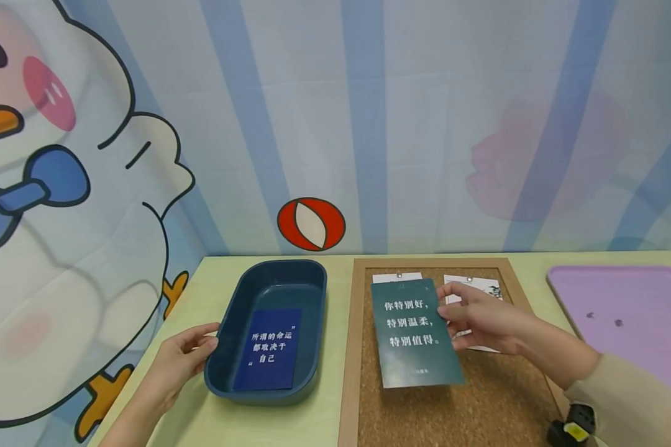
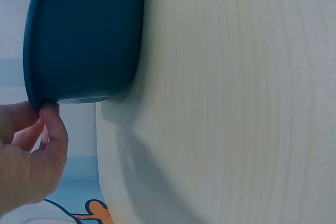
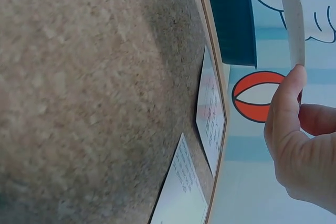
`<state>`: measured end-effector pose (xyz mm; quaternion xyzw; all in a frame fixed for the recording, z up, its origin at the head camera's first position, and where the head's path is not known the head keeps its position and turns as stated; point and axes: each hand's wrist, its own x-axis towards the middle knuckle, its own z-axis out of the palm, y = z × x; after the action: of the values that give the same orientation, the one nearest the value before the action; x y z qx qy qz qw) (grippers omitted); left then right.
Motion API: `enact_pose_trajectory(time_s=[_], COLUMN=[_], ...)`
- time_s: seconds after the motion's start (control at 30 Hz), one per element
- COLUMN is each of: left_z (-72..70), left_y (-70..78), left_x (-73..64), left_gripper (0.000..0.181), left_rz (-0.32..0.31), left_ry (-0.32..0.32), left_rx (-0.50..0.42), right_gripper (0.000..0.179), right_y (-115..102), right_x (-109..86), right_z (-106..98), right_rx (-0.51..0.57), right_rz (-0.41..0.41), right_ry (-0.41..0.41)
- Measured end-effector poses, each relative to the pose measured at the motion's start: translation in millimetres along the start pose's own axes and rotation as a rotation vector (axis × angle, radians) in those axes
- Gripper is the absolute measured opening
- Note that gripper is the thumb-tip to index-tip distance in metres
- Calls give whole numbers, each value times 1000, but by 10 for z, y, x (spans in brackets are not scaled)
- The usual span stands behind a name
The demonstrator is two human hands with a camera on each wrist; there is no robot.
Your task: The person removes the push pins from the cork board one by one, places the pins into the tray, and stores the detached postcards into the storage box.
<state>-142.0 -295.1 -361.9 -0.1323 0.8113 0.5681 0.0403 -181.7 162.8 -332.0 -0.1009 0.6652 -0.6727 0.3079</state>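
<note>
My right hand pinches a dark green card with white Chinese writing by its right edge. It holds the card above a wood-framed cork board. From the right wrist, the held card appears nearly edge-on between thumb and fingers. Two white cards, one of them partly covered by the green card in the head view, lie on the cork. My left hand pinches the left rim of a dark blue plastic tub. Inside that tub lies a navy card with white writing.
To the right of the board lies a lilac tray. All stand on a pale wood-grain table. A cloth backdrop with stripes and a cartoon duck rises behind. A small black object sits at the right sleeve.
</note>
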Motion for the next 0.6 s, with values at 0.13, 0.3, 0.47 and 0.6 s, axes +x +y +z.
enact_pose_trajectory(time_s=[0.13,0.3,0.47,0.6], left_z=[4,4,-8,-11], left_y=[-2,1,-1,-4], left_x=[5,14,8,5], left_gripper=[42,42,42,42], left_rz=[3,9,10,11], left_ry=[2,-3,-10,-14], left_rx=[7,10,11,4], right_gripper=[18,19,21,25], right_y=[-14,-29,-47,-61], right_x=[42,94,155,199], right_z=[23,50,94,143], right_rx=[-5,-13,-23,-19], right_rz=[-9,-13,-15,-5], right_ry=[-13,-7,3,19])
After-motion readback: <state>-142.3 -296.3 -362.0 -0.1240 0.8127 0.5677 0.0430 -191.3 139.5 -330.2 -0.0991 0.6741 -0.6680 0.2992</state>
